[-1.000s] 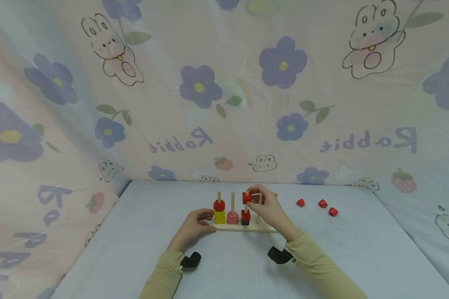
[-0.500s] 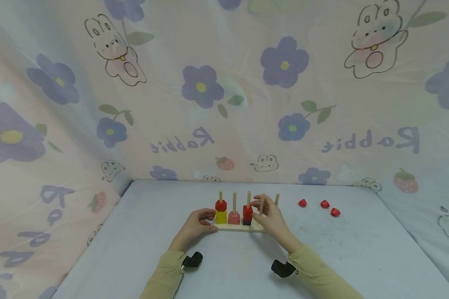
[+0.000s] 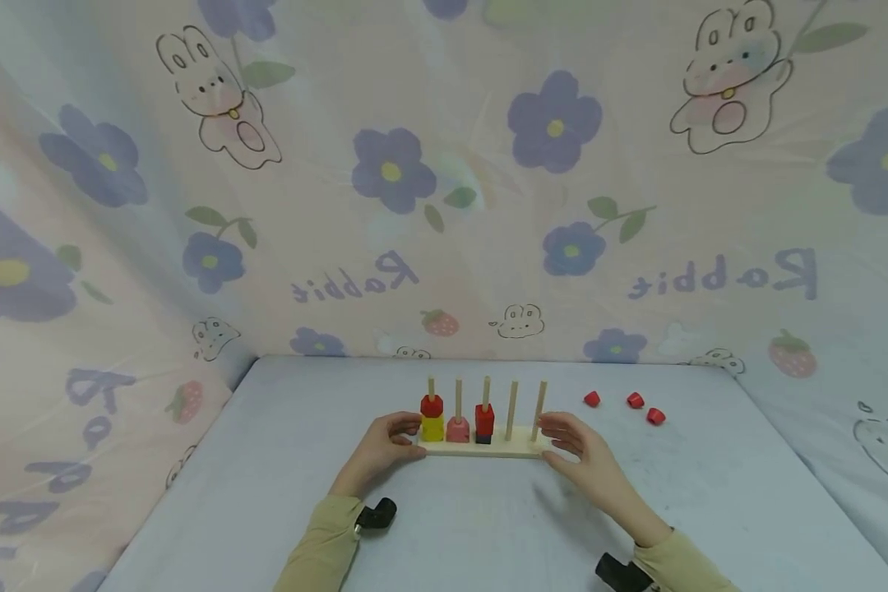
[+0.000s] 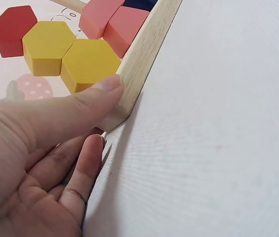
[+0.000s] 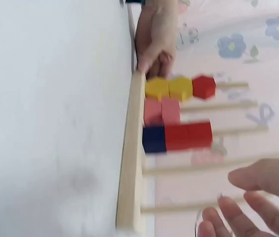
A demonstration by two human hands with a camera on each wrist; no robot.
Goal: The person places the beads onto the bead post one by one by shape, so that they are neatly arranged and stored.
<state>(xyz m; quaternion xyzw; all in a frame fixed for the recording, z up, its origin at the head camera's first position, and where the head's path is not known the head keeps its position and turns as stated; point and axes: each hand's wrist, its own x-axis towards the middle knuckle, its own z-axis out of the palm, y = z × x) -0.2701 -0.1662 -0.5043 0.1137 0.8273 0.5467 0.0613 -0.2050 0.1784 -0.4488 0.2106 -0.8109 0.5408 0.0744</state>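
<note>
A wooden peg board lies on the table with a row of upright pegs. Its left end is pinched by my left hand, the thumb on the wood. The leftmost peg carries two yellow hexagonal blocks under a red one. Pink blocks sit on the second peg. On the third, two red blocks rest above a dark blue block. My right hand holds nothing; its loosely bent fingers are by the board's right end, close to the last bare peg.
Three loose red blocks lie on the white tabletop to the right of the board. A curtain printed with rabbits and flowers hangs behind and at the sides of the table.
My right hand lowered a red block down the third peg onto the other red one, let go and moved right to the board's end. My left hand stays at the left end.
</note>
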